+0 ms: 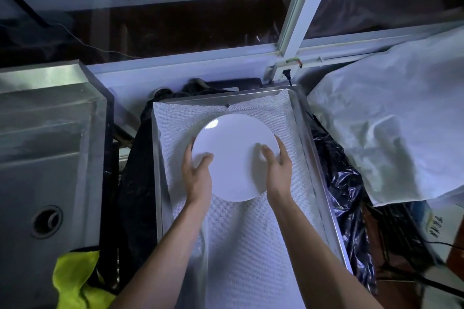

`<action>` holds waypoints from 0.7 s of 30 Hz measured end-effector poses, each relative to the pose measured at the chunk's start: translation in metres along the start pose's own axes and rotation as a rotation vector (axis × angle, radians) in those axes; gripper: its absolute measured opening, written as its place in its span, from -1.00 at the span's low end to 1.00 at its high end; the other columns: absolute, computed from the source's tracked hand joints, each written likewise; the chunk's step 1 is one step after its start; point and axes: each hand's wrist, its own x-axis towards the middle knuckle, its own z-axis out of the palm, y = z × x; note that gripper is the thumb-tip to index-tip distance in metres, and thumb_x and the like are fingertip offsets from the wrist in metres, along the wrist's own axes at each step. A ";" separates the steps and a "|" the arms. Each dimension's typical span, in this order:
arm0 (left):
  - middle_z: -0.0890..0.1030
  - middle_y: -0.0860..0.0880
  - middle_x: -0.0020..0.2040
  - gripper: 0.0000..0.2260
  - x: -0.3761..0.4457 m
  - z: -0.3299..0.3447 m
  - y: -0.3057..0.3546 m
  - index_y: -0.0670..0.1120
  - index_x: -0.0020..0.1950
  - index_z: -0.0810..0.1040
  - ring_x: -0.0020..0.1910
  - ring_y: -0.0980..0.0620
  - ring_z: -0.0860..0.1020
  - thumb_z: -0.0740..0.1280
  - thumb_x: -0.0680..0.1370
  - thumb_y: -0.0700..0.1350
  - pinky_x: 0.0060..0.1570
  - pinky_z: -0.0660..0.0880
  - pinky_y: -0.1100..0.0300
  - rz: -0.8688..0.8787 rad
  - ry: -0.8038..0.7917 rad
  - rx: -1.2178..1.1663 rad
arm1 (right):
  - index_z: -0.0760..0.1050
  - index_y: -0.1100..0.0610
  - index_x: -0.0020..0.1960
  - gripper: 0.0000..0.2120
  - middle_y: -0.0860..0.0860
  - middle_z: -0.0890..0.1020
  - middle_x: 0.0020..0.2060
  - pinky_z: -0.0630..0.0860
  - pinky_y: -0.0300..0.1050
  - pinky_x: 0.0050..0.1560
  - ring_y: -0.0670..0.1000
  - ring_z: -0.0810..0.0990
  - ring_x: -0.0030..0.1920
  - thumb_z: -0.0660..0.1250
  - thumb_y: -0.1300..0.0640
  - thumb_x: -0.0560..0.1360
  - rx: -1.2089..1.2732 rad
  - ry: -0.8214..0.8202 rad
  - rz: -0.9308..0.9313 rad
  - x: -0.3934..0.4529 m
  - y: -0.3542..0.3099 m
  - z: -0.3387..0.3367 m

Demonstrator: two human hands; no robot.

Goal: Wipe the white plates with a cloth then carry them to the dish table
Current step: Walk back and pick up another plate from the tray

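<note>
While both hands [236, 170] grip its rim, the round white plate [234, 138] gleams.

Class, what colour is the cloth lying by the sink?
Bright yellow-green cloth, seen in the head view.

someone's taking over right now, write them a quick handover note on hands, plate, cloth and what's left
Left hand: grips the left edge of the white plate, thumb on top.
Right hand: grips the plate's right edge the same way.
Plate: over the mesh liner in the metal tray; whether it rests on it is unclear.
Cloth: a yellow-green cloth lies bottom left beside the steel sink, in neither hand.
Done: cannot tell whether it was wiped.
Left: wipe if needed, then carry it to the dish table.
</note>
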 end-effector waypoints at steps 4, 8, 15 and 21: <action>0.62 0.00 0.29 -0.45 -0.008 -0.006 0.002 0.12 0.45 0.48 0.23 -0.04 0.60 0.35 0.49 -0.26 0.05 0.56 0.07 -0.017 -0.019 -0.002 | 0.42 -0.19 0.43 -0.44 -0.16 0.59 0.27 0.43 0.12 0.40 -0.07 0.53 0.31 0.35 -0.11 0.44 0.021 0.008 0.015 -0.013 0.002 -0.003; 0.63 0.03 0.28 -0.41 -0.021 -0.011 0.003 0.13 0.44 0.48 0.22 0.01 0.60 0.34 0.41 -0.17 0.08 0.54 0.09 -0.010 -0.029 0.020 | 0.40 -0.17 0.46 -0.41 -0.14 0.60 0.28 0.43 0.13 0.41 -0.05 0.54 0.31 0.34 -0.07 0.43 0.032 0.009 0.033 -0.024 0.007 -0.008; 0.67 0.09 0.20 -0.46 -0.040 -0.017 0.003 0.16 0.38 0.53 0.18 0.05 0.62 0.33 0.41 -0.17 0.15 0.54 0.05 0.008 -0.055 0.059 | 0.37 -0.14 0.48 -0.36 -0.09 0.59 0.30 0.45 0.09 0.38 -0.01 0.54 0.31 0.35 -0.07 0.40 0.001 0.027 0.044 -0.043 0.013 -0.019; 0.70 0.08 0.11 -0.53 -0.057 -0.019 0.004 0.18 0.25 0.59 0.08 0.07 0.66 0.33 0.39 -0.17 -0.02 0.52 0.14 0.053 -0.070 0.077 | 0.41 -0.12 0.45 -0.42 -0.08 0.62 0.24 0.48 0.11 0.35 -0.03 0.59 0.24 0.36 -0.04 0.42 -0.005 0.037 0.041 -0.054 0.015 -0.028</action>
